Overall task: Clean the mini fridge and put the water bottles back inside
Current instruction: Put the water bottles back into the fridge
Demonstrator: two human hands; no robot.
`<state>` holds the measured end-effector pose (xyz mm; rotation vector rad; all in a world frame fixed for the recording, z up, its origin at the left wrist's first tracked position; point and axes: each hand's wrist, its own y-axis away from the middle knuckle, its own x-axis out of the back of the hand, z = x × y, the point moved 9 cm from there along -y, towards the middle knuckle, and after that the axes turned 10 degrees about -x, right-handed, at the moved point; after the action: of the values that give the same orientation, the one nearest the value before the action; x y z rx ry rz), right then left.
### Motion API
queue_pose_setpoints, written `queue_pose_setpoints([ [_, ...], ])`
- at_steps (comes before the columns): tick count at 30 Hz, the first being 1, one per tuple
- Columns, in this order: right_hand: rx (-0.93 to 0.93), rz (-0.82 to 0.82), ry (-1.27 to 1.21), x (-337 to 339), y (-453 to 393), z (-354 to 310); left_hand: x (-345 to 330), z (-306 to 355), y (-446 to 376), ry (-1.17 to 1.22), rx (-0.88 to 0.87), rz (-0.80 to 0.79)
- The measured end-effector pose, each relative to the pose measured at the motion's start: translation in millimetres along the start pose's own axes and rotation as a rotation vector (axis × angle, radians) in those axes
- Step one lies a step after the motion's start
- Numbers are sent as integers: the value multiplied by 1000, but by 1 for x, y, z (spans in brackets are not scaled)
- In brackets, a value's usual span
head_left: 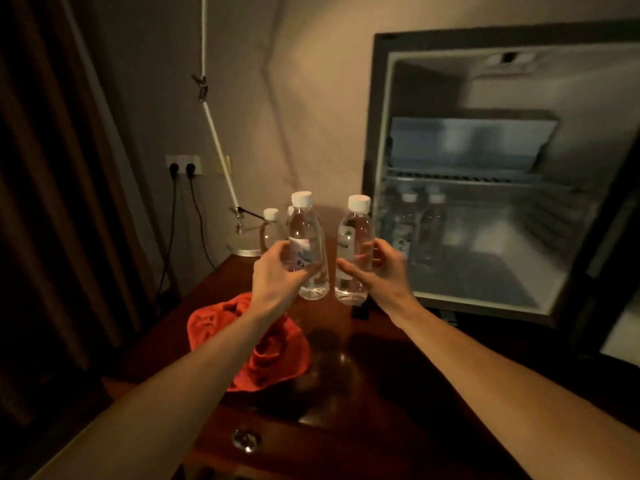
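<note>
- Above the middle of the dark polished wooden tabletop (346, 375), the left hand (277, 271) grips one clear plastic water bottle with a white cap (306, 244); the right hand (381, 268) grips a second such bottle (355, 247). Both are upright, just apart.
- Step judged: restocking. The open mini fridge (485, 237) at the right edge already holds bottles on its lower left floor.
- Fingers of each hand curl round the bottle's mid-body, forearms extended forward.
- Next move calls for swinging both bottles rightward, clearing the fridge frame.
- Further bottles (272, 226) wait at the far edge; a crumpled red cloth (270, 358) lies near the left edge.
</note>
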<state>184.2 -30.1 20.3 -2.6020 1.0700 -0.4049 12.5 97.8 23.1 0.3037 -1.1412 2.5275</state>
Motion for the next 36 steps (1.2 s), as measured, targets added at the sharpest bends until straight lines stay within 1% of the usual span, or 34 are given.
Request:
queue_pose_setpoints([
  [4,-43,129,3,73,10,8,-61,40,8,100,-32,-72],
  [8,-132,235,49,144,12,25,-131,72,8,182,-48,-182],
  [11,-152,371,108,193,4,36,-183,86,3,217,-49,-231],
  [15,-226,491,114,238,-17,61,-250,89,-8,237,-2,-278],
  [18,-224,526,119,258,-36,83,-293,88,-18,236,19,-300],
  [20,-222,544,146,268,-50,96,-317,84,-27,239,59,-285],
  [23,-272,584,248,277,-71,115,-345,73,-41,234,125,-236],
  [25,-315,590,267,280,-86,127,-358,67,-47,188,144,-232],
  [32,-300,553,209,277,-129,149,-390,53,-67,161,147,-234],
  [36,-216,556,110,278,-141,149,-404,51,-74,164,173,-210],
])
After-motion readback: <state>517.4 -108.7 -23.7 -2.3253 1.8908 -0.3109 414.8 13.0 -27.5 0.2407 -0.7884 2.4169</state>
